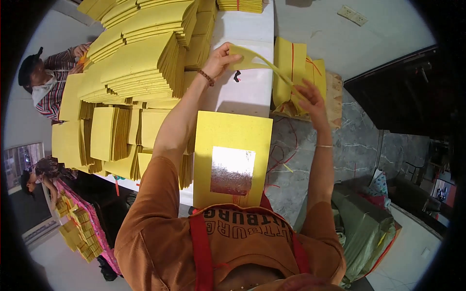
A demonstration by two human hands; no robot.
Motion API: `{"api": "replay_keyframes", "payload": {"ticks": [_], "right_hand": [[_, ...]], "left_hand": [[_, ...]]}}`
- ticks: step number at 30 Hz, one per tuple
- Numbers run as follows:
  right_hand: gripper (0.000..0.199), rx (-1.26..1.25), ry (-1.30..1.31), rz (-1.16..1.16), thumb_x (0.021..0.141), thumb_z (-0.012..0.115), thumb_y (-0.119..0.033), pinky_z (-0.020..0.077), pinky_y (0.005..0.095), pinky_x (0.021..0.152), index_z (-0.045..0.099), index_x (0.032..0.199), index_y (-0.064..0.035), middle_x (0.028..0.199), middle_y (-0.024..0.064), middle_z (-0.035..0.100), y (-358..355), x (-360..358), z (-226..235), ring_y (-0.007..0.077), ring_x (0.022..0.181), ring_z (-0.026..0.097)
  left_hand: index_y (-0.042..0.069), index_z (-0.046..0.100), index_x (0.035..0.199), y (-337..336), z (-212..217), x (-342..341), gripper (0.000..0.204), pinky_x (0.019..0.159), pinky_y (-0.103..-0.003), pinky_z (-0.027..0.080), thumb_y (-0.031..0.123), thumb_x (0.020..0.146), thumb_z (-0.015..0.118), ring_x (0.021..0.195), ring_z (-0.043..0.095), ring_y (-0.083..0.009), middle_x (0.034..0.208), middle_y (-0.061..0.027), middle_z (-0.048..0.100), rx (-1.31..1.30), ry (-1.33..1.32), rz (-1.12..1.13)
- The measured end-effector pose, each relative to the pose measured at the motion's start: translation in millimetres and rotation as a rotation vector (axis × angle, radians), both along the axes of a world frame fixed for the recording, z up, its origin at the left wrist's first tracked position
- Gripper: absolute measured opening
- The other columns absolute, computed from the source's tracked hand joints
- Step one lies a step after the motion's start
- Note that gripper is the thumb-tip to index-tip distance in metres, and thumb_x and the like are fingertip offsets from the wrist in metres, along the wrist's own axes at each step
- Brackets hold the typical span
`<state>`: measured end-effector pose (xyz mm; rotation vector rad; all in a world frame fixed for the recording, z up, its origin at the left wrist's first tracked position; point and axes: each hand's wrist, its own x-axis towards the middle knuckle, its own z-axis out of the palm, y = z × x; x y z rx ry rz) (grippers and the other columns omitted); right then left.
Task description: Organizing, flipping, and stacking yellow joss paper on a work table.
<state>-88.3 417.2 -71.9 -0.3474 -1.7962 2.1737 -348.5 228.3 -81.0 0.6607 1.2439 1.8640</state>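
My left hand (222, 60) pinches the left end of a thin sheaf of yellow paper (250, 59), raised over the white table. The sheaf bows in an arc down to the right, seen nearly edge-on. At its other end is my right hand (312, 101), fingers curled about the edge; the fingertips are partly hidden. Close to my body, a yellow paper stack (233, 128) lies with a shiny silver foil square (233, 169) on its top face. Left of my left arm rise tall piles of folded yellow paper (141, 63).
Bundles of yellow paper tied with red string (291, 63) sit on a wooden block (334, 99) to the right. A dark green sack (361, 233) stands lower right. Two other people work at the left, one beside the piles (53, 87), one farther down (46, 174).
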Motion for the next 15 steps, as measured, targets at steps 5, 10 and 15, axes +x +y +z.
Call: {"api": "replay_keyframes", "payload": {"ticks": [5, 10, 15], "right_hand": [[0.048, 0.102, 0.026, -0.156, 0.077, 0.058, -0.001, 0.0394, 0.0286, 0.091, 0.044, 0.124, -0.0039, 0.115, 0.0107, 0.054, -18.4, -16.3, -29.2, 0.0184, 0.107, 0.05], [0.042, 0.233, 0.076, -0.227, 0.08, 0.057, -0.004, 0.0403, 0.0274, 0.089, 0.046, 0.121, -0.0019, 0.114, 0.0092, 0.054, -12.6, -33.1, -44.7, 0.0159, 0.104, 0.05], [0.037, -0.036, -0.07, -0.317, 0.083, 0.057, -0.011, 0.0368, 0.024, 0.086, 0.048, 0.117, -0.0002, 0.109, 0.0056, 0.053, -2.1, -43.7, -33.4, 0.0119, 0.096, 0.048]], "left_hand": [[0.007, 0.052, 0.087, -14.4, -6.4, -4.5, 0.014, 0.08, -0.025, 0.042, 0.0, 0.075, 0.055, 0.084, 0.053, -0.012, 0.086, -0.0011, 0.056, 0.041, -0.049, 0.076], [0.004, 0.055, 0.092, -7.7, 9.5, 18.0, 0.021, 0.085, -0.026, 0.039, 0.0, 0.071, 0.05, 0.092, 0.052, -0.0132, 0.091, -0.0032, 0.055, -0.246, 0.139, 0.263], [0.004, 0.059, 0.091, -1.3, -11.5, 4.0, 0.023, 0.07, -0.027, 0.045, 0.003, 0.069, 0.056, 0.08, 0.056, -0.014, 0.086, -0.0049, 0.061, -0.287, 0.213, 0.277]]}}
